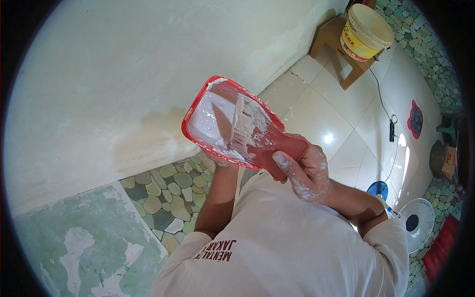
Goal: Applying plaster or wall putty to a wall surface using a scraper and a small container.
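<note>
My right hand (311,171), smeared with white, is closed round the red-brown handle of a wide paintbrush (264,141). Its pale, paint-coated bristles lie in the near right part of a red-rimmed plastic tub (187,119) and cast a shadow on the thick white paint (210,116) inside. Under the tub's near side, my left hand (219,159) supports it; most of the fingers are hidden behind the tub. The tub is held up in front of my white shirt, close to a pale wall (123,89).
At the far right a bucket (361,39) stands on a brown stool (329,34). A cable with a black power strip (392,131) crosses the tiled floor (341,119). A white fan (416,225) is at right. Green-and-white patched board (99,242) lies lower left beside pebble flooring (170,198).
</note>
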Demonstrator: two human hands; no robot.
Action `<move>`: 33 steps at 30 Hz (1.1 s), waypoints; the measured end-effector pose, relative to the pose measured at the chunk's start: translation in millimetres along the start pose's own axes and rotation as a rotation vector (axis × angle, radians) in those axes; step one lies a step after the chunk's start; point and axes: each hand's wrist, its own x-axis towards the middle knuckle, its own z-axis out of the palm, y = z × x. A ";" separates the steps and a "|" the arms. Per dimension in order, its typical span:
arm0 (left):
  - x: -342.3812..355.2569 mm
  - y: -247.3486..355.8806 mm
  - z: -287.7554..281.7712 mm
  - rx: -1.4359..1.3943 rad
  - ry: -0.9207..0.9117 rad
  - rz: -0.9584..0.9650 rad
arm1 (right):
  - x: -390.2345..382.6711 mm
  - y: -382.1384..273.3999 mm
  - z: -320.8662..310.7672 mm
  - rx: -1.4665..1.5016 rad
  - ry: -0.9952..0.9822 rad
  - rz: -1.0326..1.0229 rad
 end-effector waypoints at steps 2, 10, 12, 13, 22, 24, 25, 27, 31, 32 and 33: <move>0.5 3.0 3.4 0.031 0.002 0.008 | 0.7 2.3 0.5 0.074 0.013 0.016; -1.9 14.5 50.0 0.049 -0.073 0.055 | 2.4 8.1 7.5 0.361 0.155 0.126; -4.4 13.4 59.3 0.191 0.014 0.113 | 3.7 6.3 6.6 0.440 0.186 0.175; -4.6 11.9 61.6 0.199 -0.009 0.109 | 4.1 4.8 6.1 0.441 0.189 0.168; -5.8 -3.4 59.6 0.062 0.046 0.115 | 8.6 -11.3 1.1 0.692 0.214 0.272; -5.5 -4.8 54.5 0.031 0.068 0.110 | 9.2 -18.5 -1.2 0.744 0.204 0.334; -5.8 -5.3 52.3 0.023 0.042 0.105 | 9.5 -20.0 -3.0 0.742 0.201 0.331; -3.6 -7.9 51.2 0.009 0.010 0.096 | 8.6 -22.7 -8.8 0.724 0.209 0.284; -0.6 -8.4 38.0 -0.091 -0.091 0.011 | 7.6 -22.1 -23.2 0.658 0.302 0.188; 2.0 -9.6 22.5 -0.241 -0.056 -0.124 | 8.0 -21.6 -28.3 0.651 0.302 0.184; 7.2 -8.5 -21.1 -0.459 -0.097 -0.170 | 8.5 -20.8 -30.3 0.641 0.338 0.155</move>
